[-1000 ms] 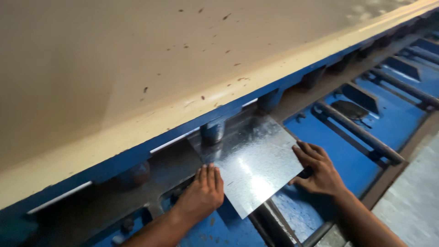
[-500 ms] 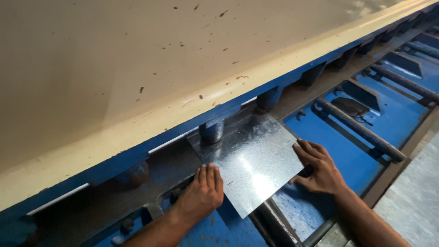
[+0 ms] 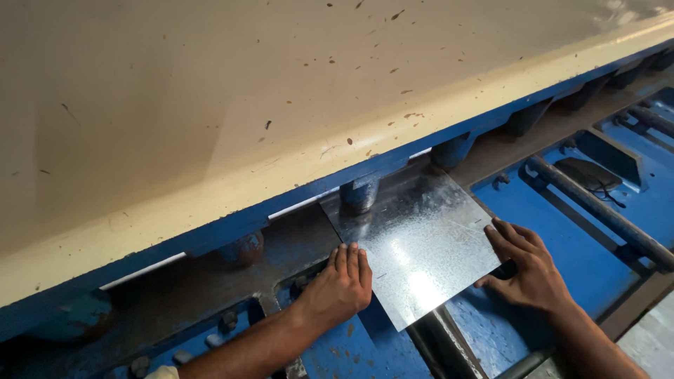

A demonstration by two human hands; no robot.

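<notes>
A shiny galvanised metal sheet lies flat on the blue bed of a shearing machine, its far edge tucked under the machine's blue hold-down feet. My left hand rests with fingers together against the sheet's left edge. My right hand lies with fingers spread on the sheet's right edge and corner. Both hands press the sheet; neither lifts it.
A large cream-coloured guard panel with rust specks fills the upper view above a blue beam. Blue table supports and a dark steel bar run to the right. A grey floor shows at the bottom right corner.
The sheet and both hands stay almost in place; the view has shifted slightly, nothing taken hold of or let go.
</notes>
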